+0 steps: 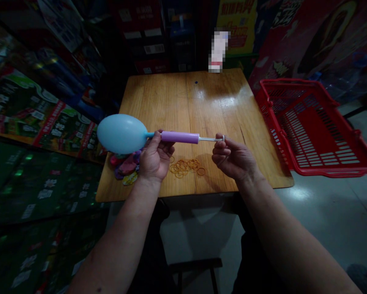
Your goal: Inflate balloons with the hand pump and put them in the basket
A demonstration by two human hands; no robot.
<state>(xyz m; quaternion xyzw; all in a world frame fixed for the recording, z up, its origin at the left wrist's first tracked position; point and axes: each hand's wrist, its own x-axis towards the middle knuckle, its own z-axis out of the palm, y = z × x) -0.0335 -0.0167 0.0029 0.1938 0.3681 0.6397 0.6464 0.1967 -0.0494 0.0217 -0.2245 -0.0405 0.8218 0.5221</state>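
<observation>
A light blue balloon [122, 133], partly inflated, is fitted by its neck over the nozzle end of a purple hand pump [180, 137]. My left hand [156, 159] pinches the balloon's neck at the pump's nozzle, thumb on top. With closed fingers my right hand [232, 157] grips the white handle at the end of the pump's rod, which is drawn partly out. Below the pump, a loose pile of yellow-orange rubber bands [185, 166] lies on the table. Several uninflated balloons [130, 163] in mixed colours are heaped near my left wrist, partly hidden by the blue balloon.
The wooden table [214, 106] bears a small dark blue bit [196, 82] near its far side. A red shopping basket [293, 122] stands against its right edge. Stacked green cartons [48, 188] crowd the left, and boxes [143, 36] line the back. A stool [197, 264] is below.
</observation>
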